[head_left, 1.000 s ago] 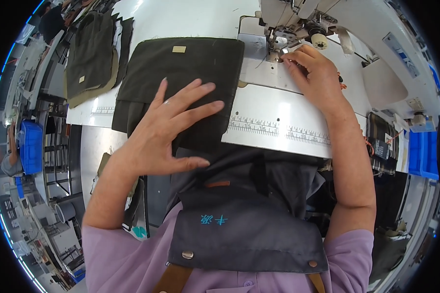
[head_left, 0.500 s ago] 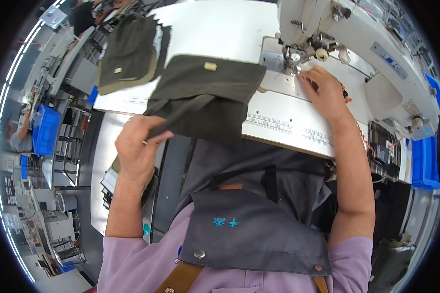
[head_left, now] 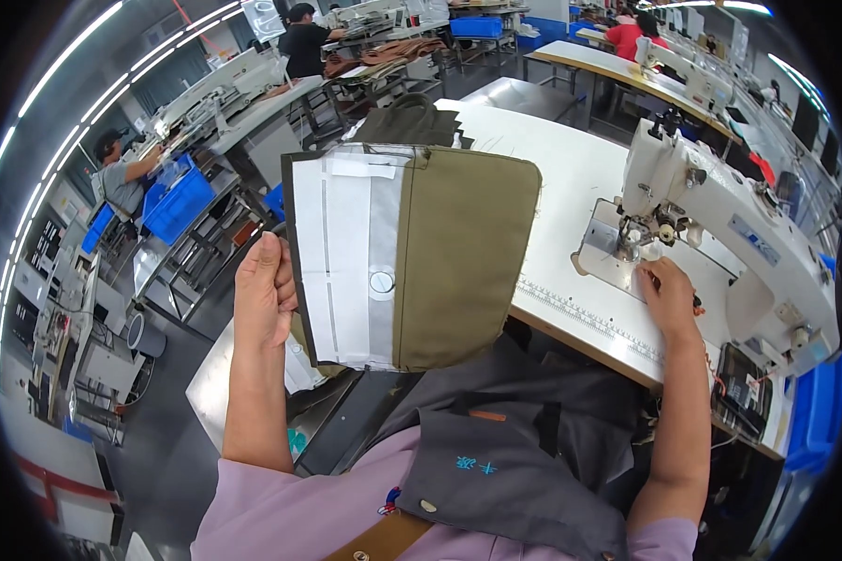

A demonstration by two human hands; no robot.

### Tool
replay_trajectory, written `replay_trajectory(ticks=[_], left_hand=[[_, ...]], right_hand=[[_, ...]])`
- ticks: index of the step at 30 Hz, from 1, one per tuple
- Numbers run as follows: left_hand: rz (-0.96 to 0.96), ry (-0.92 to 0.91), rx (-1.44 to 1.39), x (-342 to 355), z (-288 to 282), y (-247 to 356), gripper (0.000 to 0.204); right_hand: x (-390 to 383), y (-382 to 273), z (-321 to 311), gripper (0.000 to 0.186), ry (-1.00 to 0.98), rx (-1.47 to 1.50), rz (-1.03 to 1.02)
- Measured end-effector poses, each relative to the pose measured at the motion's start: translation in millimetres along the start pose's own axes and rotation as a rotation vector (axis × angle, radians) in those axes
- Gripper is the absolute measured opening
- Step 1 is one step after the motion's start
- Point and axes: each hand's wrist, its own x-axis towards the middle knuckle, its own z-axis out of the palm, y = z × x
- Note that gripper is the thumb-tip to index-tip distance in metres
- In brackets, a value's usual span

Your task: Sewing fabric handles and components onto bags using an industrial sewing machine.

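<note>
My left hand (head_left: 268, 288) is closed on the left edge of a fabric panel (head_left: 468, 257), raised above the table's front left edge. Its visible face is olive green on the right and white on the left, with stitched seams and a small round disc on the white part. A dark strip borders the gripped edge. Beside the plate below the needle of a white sewing machine (head_left: 720, 201), my right hand (head_left: 668, 297) rests with its fingers bent together. Whatever those fingertips may hold is too small to make out.
Behind the panel, a stack of dark green fabric pieces (head_left: 398, 126) lies on the white table (head_left: 571, 168). More pieces (head_left: 301, 369) lie on a lower surface at left. Blue bins (head_left: 180, 198) and people at machines are farther off. A dark device (head_left: 744, 383) sits right.
My left hand has lifted and turned the fabric panel, so its white and olive face shows instead of the dark green one. The view has tilted up; my right hand stays by the needle.
</note>
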Motion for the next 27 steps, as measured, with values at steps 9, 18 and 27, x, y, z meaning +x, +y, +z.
replay_trajectory(ticks=[9,18,27], left_hand=[[0.025,0.021,-0.026,-11.2,-36.3,6.5,0.038],[0.001,0.055,-0.054,-15.4,-63.0,-3.2,0.037],[-0.028,0.118,0.03,-10.8,-99.4,-7.8,0.036]], right_hand=[[1.2,11.1,3.4,0.011,0.025,-0.063,-0.032],[-1.4,16.3,5.5,0.011,0.06,-0.079,-0.039],[-2.6,13.8,3.1,0.011,0.011,-0.076,-0.001]])
